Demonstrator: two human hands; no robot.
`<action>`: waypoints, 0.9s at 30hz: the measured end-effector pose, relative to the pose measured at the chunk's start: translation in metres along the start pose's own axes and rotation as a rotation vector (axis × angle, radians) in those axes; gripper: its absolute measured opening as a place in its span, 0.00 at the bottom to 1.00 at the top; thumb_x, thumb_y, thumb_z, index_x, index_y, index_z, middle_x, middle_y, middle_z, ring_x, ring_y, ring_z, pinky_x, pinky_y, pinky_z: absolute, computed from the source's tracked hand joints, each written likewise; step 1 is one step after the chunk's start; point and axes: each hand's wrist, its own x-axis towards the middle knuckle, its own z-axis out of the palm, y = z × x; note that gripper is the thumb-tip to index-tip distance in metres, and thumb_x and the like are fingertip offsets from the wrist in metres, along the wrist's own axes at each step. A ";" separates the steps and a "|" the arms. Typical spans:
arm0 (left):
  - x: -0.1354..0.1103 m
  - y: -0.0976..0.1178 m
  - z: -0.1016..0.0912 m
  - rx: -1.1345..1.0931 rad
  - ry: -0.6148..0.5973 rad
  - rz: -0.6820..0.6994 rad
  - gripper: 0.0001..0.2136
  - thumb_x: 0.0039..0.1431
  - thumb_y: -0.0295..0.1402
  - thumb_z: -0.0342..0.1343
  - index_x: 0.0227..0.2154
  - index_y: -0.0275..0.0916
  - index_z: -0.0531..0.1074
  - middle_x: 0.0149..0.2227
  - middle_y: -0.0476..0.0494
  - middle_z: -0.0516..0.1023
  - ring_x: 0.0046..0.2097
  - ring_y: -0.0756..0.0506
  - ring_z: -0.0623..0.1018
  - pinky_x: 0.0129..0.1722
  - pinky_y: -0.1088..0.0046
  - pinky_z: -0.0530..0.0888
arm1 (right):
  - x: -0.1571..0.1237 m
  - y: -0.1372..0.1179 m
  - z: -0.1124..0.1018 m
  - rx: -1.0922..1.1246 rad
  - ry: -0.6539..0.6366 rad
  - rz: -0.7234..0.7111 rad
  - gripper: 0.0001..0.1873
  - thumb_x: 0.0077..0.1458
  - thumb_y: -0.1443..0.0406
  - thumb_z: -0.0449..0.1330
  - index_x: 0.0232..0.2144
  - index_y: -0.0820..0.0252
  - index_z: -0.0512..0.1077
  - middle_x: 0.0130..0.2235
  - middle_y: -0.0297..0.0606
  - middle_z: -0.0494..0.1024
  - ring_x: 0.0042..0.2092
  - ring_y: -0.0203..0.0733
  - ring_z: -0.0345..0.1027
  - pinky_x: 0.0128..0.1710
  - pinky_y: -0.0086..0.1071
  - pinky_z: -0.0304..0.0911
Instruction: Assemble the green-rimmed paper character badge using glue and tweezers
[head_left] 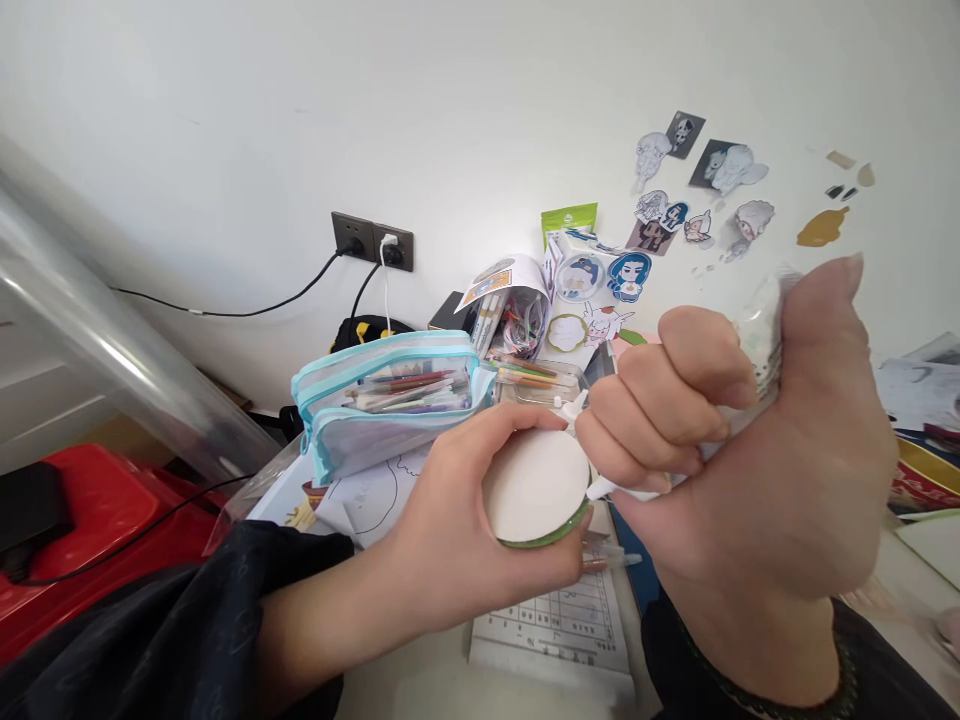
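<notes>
My left hand (457, 490) is wrapped round a flat, round disc (536, 487), gripping it by the edge. The disc has a white face turned up towards me and a green underside along its lower rim. On the right, my right hand (750, 450) is closed in a fist round what looks like a piping bag (761, 325) with clear film and white contents; most of it is hidden by the fingers. A white nozzle tip (600, 489) pokes out below the fist, close against the disc's right edge. Another white pointed piece (574, 408) shows just beyond the disc.
Behind my hands stands a clear pencil case (390, 385) with blue trim, holding pens. A box of pens (536, 375) is beside it. Printed paper (559, 625) lies below. Cut-out stickers (697, 225) dot the wall, near sockets (373, 240). A red stool (97, 530) stands left.
</notes>
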 end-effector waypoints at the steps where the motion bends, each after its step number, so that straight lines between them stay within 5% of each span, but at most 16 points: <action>1: 0.000 -0.001 0.000 -0.002 -0.001 0.006 0.21 0.40 0.27 0.65 0.42 0.35 0.71 0.35 0.48 0.77 0.33 0.47 0.76 0.35 0.72 0.74 | 0.000 0.000 0.000 0.000 0.001 0.000 0.36 0.62 0.40 0.24 0.15 0.57 0.43 0.14 0.24 0.42 0.14 0.29 0.37 0.12 0.26 0.42; 27: -0.005 -0.005 -0.001 -0.005 -0.024 0.020 0.20 0.43 0.29 0.64 0.41 0.37 0.70 0.35 0.46 0.77 0.33 0.46 0.75 0.36 0.70 0.74 | 0.000 -0.003 0.002 -0.035 -0.013 -0.001 0.34 0.66 0.47 0.22 0.15 0.57 0.43 0.13 0.25 0.42 0.14 0.30 0.36 0.13 0.25 0.43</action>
